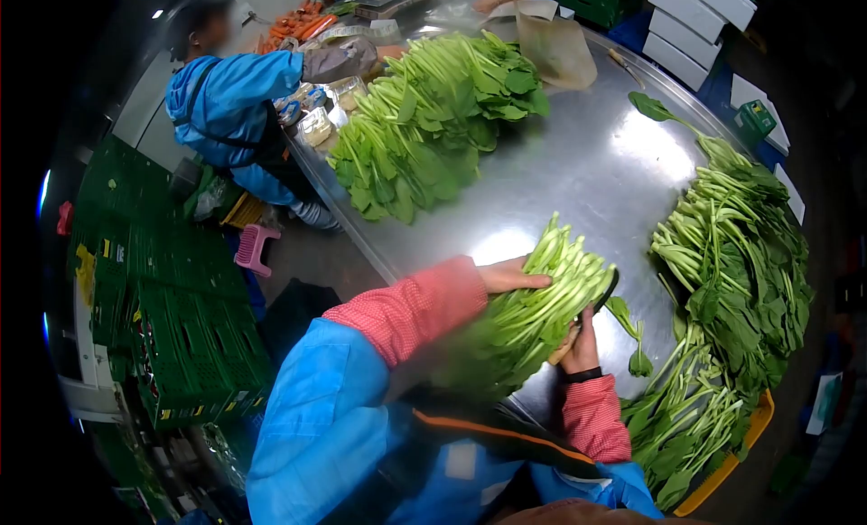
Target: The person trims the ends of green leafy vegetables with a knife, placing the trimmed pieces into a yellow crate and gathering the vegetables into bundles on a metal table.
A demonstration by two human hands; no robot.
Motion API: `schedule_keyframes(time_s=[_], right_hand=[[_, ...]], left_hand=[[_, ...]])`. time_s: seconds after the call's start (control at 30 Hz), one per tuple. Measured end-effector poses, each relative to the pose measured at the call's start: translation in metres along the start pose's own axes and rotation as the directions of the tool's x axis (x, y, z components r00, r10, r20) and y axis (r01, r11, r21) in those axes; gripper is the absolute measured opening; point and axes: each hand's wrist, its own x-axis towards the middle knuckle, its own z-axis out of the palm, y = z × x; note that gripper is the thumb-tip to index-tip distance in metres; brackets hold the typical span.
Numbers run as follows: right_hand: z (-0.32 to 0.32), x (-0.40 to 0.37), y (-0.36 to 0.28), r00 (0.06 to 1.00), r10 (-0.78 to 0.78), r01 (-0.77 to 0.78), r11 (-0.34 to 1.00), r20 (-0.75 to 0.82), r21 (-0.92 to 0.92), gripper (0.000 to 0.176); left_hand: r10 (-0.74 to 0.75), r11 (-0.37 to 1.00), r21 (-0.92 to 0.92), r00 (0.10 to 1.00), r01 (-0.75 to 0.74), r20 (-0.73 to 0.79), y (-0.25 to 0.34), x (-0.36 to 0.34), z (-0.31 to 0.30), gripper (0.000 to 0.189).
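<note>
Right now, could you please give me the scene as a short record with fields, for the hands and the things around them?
surface: metal table
left hand: grips a bundle of greens, pale stems pointing away from the person
right hand: holds a knife, blade at the bundle's stems
right of the hands: large pile of greens
far side of table: second pile of greens; co-worker in a blue jacket
floor, left: green crates
</note>
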Motion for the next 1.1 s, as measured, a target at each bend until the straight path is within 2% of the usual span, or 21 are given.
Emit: schedule_keyframes(time_s=[0.03,0.1,0.13,0.23,0.27,0.3,0.33,0.37,0.47,0.57,0.67,0.77,0.9,0.97,1.03,1.1], right_hand=[[-0.005,0.000,-0.013,0.997,-0.022,0.023,1.000,0.068,-0.002,0.059],[-0.003,-0.001,-0.044,0.985,-0.128,0.141,0.984,0.117,-0.111,0.058],[0.003,-0.002,-0.059,0.980,-0.126,0.147,0.981,0.157,-0.129,0.058],[0.013,0.009,-0.104,0.970,-0.106,0.162,0.953,0.219,-0.256,0.058],[0.020,0.012,-0.116,0.957,-0.135,0.213,0.926,0.255,-0.311,0.059],[0.031,0.015,-0.126,0.943,-0.161,0.265,0.894,0.292,-0.362,0.060],[0.053,0.013,-0.136,0.960,-0.106,0.204,0.899,0.260,-0.387,0.062],[0.065,0.017,-0.144,0.952,-0.119,0.249,0.839,0.283,-0.484,0.064],[0.108,0.040,-0.155,0.972,-0.037,0.173,0.786,0.233,-0.594,0.062],[0.154,0.079,-0.151,0.971,-0.036,0.194,0.702,0.238,-0.686,0.063],[0.220,0.125,-0.139,0.975,0.013,0.160,0.657,0.223,-0.737,0.054],[0.291,0.178,-0.124,0.959,0.083,0.183,0.547,0.270,-0.817,0.050],[0.376,0.250,-0.097,0.932,0.146,0.249,0.405,0.331,-0.880,0.047],[0.414,0.278,-0.081,0.940,0.118,0.278,0.275,0.319,-0.921,0.049],[0.438,0.320,-0.064,0.946,0.096,0.302,0.082,0.309,-0.950,0.042],[0.450,0.346,-0.038,0.915,0.023,0.404,-0.014,0.404,-0.915,0.042]], left_hand=[[0.039,0.999,-0.039,0.999,-0.038,0.002,0.003,0.006,0.008,0.077],[0.120,0.986,-0.118,0.993,-0.119,-0.001,0.008,0.020,0.021,0.079],[0.157,0.981,-0.107,0.987,-0.160,-0.029,0.013,0.027,0.025,0.076],[0.209,0.962,-0.141,0.964,-0.233,-0.165,0.035,0.034,0.039,0.074],[0.211,0.946,-0.185,0.938,-0.267,-0.276,0.031,0.040,0.040,0.077],[0.244,0.928,-0.204,0.924,-0.310,-0.295,0.037,0.041,0.040,0.077],[0.274,0.909,-0.225,0.908,-0.352,-0.315,0.046,0.039,0.040,0.078],[0.302,0.886,-0.246,0.892,-0.393,-0.337,0.051,0.037,0.037,0.079],[0.293,0.862,-0.281,0.868,-0.421,-0.401,0.060,0.026,0.015,0.080],[0.328,0.824,-0.285,0.822,-0.490,-0.465,0.083,0.004,-0.022,0.085],[0.314,0.797,-0.299,0.782,-0.526,-0.538,0.093,-0.020,-0.072,0.093],[0.349,0.762,-0.218,0.670,-0.610,-0.656,0.122,-0.055,-0.119,0.087],[0.424,0.633,-0.126,0.479,-0.764,-0.768,0.143,-0.083,-0.183,0.072],[0.371,0.611,-0.127,0.425,-0.781,-0.826,0.149,-0.095,-0.209,0.065],[0.325,0.613,-0.105,0.372,-0.783,-0.869,0.141,-0.100,-0.242,0.063],[0.138,0.702,-0.140,0.326,-0.699,-0.935,0.133,-0.114,-0.265,0.060]])
